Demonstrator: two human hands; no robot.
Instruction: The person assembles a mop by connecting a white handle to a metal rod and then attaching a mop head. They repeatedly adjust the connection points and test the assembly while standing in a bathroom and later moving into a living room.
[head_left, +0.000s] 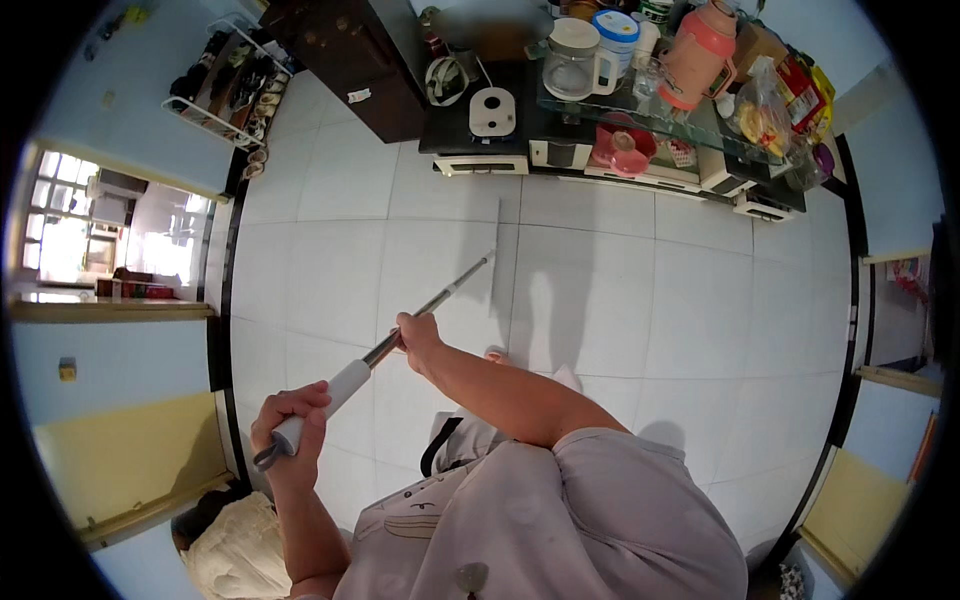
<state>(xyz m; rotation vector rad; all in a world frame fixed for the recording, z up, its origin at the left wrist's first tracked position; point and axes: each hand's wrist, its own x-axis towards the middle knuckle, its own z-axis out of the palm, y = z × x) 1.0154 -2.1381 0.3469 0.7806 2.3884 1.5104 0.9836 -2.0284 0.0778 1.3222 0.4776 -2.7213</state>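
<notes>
A long-handled floor squeegee (438,301) slants away from me, its metal pole ending in a thin, wide, pale head (493,275) on the tiles. The head blends with the floor, so whether it bears a blade or a cloth is hard to tell. My left hand (290,425) is wrapped round the white grip near its end, where a grey hanging loop sticks out. Further down the pole, just past the grip, my right hand (416,340) is closed round the metal, its arm reaching across my body.
Pale floor tiles (330,260) lie ahead. A low glass-topped cabinet (640,112) along the far wall carries a jug (572,65), a pink thermos (697,55) and bags. Far left are a dark cupboard (350,70) and shoe rack (225,100). Cream cloth (235,550) lies near left.
</notes>
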